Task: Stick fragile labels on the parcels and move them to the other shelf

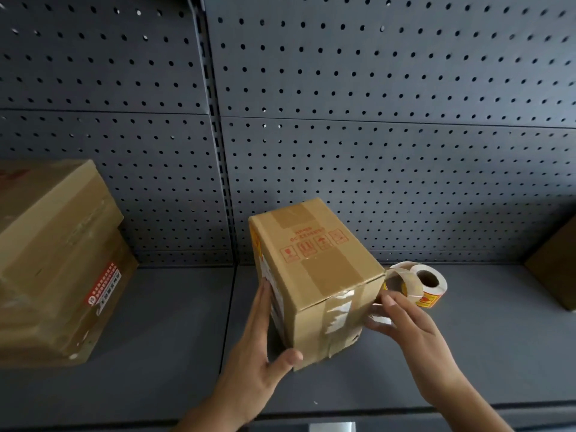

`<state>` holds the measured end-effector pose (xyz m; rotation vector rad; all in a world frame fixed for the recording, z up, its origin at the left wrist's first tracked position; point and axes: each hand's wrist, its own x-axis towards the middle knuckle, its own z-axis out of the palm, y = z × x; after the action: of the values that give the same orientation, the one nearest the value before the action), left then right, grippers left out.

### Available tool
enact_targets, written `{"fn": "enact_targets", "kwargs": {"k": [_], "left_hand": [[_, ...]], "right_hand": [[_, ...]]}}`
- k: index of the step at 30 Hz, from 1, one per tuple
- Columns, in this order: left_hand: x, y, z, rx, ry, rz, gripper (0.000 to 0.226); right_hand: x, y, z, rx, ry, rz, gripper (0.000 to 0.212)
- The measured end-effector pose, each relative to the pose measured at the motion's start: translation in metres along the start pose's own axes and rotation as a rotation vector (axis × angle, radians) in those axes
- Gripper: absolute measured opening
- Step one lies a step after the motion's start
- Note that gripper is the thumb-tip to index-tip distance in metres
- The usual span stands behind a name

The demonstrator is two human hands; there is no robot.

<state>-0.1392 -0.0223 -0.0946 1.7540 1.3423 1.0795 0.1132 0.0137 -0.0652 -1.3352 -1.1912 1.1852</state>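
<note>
1. a parcel (314, 275) stands on the shelf (174, 353), near the middle, in front of the pegboard back wall (374, 120).
2. the left hand (261, 344) lies against the parcel's left side, thumb at its lower front corner; the right hand (402, 322) touches its right side.
3. a label roll (420, 283) lies on the shelf just right of the parcel, behind the right hand.
4. a stack of boxes (53, 260) sits at the left, well apart from the parcel.
5. another box (554, 269) sits at the far right edge.
</note>
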Motion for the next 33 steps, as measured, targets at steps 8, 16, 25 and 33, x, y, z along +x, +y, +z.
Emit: {"fn": "enact_targets", "kwargs": {"k": [8,16,25,33], "left_hand": [[0.022,-0.013,-0.014,0.077,-0.064,-0.035,0.111],[0.028,-0.021,-0.021,0.092,-0.019,-0.031,0.099],[-0.042,0.001,0.012,0.119,0.407,0.164,0.070],[-0.054,-0.014,0.022,0.395,0.155,0.298,0.069]], "right_hand": [[-0.022,0.005,0.006,-0.008,-0.112,0.031,0.033],[-0.016,0.009,0.004,-0.024,-0.125,0.048,0.031],[0.049,-0.014,-0.001,0.055,0.041,-0.009,0.026],[0.090,-0.031,0.025,0.013,-0.041,0.022,0.036]]}}
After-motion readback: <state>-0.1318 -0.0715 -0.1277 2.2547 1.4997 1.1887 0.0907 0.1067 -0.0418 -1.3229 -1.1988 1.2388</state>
